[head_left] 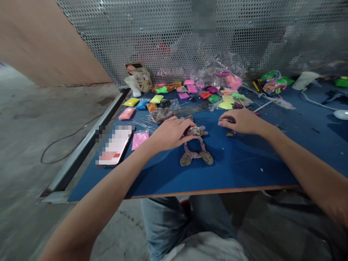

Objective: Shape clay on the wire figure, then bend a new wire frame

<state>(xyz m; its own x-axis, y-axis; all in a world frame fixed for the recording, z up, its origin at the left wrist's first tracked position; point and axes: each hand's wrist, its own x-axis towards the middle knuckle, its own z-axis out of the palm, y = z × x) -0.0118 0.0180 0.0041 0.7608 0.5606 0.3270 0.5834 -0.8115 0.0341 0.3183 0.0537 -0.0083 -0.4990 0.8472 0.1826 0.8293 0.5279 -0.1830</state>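
A clay figure (207, 157) of mixed grey-brown and purple colours lies on the blue tabletop, with two thin limbs ending in rounded feet toward me. My left hand (175, 132) is closed around its upper part, thumb on the near side and fingers over the top. To the right, my right hand (243, 121) has its fingers curled on a dark lump of clay (227, 119). Just below those fingers a smaller dark clay piece (231, 134) sits on the table. Behind my left hand rests a larger mottled clay lump (162, 114), partly covered.
Thin metal wires (187, 110) lie behind the figure. Packets of coloured clay, such as a yellow one (132, 102) and a pink one (140, 140), spread along the back and left. A phone (115, 146) lies at left. A perforated metal panel (163, 32) stands behind the table.
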